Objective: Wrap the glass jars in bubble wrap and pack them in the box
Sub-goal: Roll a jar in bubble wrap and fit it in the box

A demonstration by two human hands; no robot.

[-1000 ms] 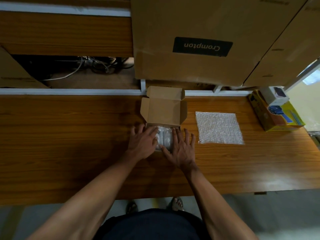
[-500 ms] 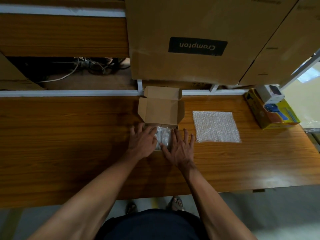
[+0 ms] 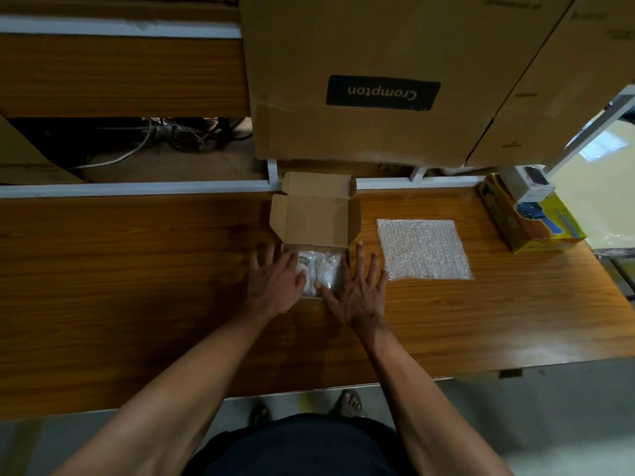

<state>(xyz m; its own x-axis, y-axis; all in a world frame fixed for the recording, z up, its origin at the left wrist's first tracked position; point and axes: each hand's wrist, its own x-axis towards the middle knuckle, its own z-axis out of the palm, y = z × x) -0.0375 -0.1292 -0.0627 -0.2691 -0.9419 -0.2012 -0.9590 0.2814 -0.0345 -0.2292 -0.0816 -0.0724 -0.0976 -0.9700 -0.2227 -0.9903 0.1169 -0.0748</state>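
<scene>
At the centre of the wooden table (image 3: 137, 269), the small cardboard box (image 3: 314, 221) sits with its lid flipped up toward twelve o'clock. Two bubble-wrapped jars (image 3: 321, 269) lie side by side inside it. Left hand (image 3: 275, 286) covers the box's nine o'clock side, fingers straight and loosely spread, thumb against the wrapped bundle. Right hand (image 3: 357, 293) lies flat at the three o'clock side, fingers fanned wide apart, thumb reaching in to the wrap. Off at three o'clock, near the box, a spare bubble wrap sheet (image 3: 424, 249) lies flat. Further that way stands a yellow carton (image 3: 529, 231). A big Crompton box (image 3: 378, 80) looms at twelve o'clock.
</scene>
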